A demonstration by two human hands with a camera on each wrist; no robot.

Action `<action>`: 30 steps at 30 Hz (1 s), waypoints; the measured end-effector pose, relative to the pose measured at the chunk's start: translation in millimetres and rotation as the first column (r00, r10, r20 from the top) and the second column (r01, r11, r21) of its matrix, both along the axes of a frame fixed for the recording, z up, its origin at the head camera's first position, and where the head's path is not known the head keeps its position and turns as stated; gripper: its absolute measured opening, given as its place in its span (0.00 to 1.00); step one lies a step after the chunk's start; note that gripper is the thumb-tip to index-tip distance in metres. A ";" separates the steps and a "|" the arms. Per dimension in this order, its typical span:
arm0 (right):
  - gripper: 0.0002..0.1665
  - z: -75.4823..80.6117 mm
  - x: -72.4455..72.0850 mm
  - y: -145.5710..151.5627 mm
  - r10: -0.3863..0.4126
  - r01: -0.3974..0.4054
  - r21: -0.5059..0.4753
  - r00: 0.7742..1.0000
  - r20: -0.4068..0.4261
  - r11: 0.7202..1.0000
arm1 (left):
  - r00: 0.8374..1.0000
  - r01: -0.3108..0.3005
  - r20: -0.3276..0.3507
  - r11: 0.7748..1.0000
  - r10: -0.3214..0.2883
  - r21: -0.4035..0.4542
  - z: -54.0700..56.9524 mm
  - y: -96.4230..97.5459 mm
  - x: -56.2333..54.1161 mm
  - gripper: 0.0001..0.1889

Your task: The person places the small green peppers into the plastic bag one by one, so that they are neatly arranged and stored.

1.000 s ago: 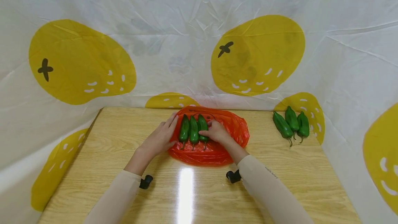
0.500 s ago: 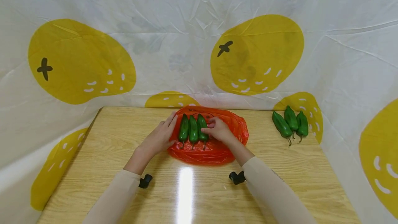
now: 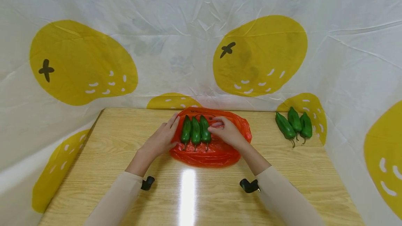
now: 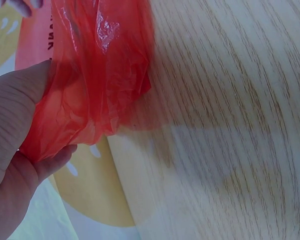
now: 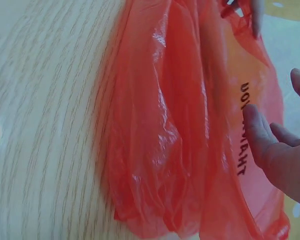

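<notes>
Three green peppers [image 3: 195,132] lie side by side on the spread red plastic bag [image 3: 220,154], stems pointing to the near side. My left hand [image 3: 161,136] grips the bag's left edge. In the left wrist view the thumb of the left hand [image 4: 20,110] presses on the red film [image 4: 90,90] with a finger curled below it. Just right of the rightmost pepper, my right hand [image 3: 227,133] hovers over the bag with relaxed, parted fingers and holds nothing. The right wrist view shows the right hand [image 5: 280,150] beside the bag's black lettering [image 5: 243,130].
Three more green peppers [image 3: 293,123] lie together at the back right of the wooden table [image 3: 125,121]. A white cloth [image 3: 182,58] with yellow fruit prints rises behind the table and along both sides. The bag reaches close to the table's back edge.
My right hand has let go of the rightmost pepper and drawn a little to the right, its fingers loosening. My left hand has stayed at the bag's edge.
</notes>
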State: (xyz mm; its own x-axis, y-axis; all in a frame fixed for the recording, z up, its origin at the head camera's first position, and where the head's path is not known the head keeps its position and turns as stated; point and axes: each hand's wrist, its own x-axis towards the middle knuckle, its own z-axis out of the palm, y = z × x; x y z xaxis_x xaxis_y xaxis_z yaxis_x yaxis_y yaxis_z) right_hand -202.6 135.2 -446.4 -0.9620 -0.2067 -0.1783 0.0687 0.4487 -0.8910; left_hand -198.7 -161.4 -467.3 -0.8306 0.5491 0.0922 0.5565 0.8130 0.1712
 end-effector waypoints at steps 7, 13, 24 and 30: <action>0.35 8.2 10.8 25.5 0.047 -0.053 -0.116 0.998 -0.052 0.992 | 1.000 -0.007 -0.015 1.000 0.007 -0.002 1.5 2.5 2.1 0.56; 0.36 17.1 15.2 52.6 0.041 -0.052 -0.132 0.995 -0.087 0.990 | 1.000 -0.005 -0.013 1.000 0.005 -0.001 1.9 2.6 2.7 0.57; 0.37 21.8 23.9 108.0 -0.050 0.025 -0.194 0.991 -0.127 0.981 | 1.000 0.001 -0.011 1.000 -0.001 -0.001 1.4 0.9 2.8 0.56; 0.38 20.7 24.3 141.9 -0.119 0.086 -0.187 0.978 -0.171 0.979 | 1.000 -0.003 -0.022 1.000 0.003 -0.012 1.2 1.0 2.6 0.56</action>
State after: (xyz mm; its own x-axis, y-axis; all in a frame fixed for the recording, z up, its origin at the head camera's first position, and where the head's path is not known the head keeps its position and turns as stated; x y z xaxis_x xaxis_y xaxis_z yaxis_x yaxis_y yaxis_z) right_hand -178.3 277.1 -425.6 -0.9926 -0.1178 0.0301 -0.0625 0.2814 -0.9576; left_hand -196.1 -160.4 -466.1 -0.8300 0.5480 0.1040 0.5578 0.8164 0.1495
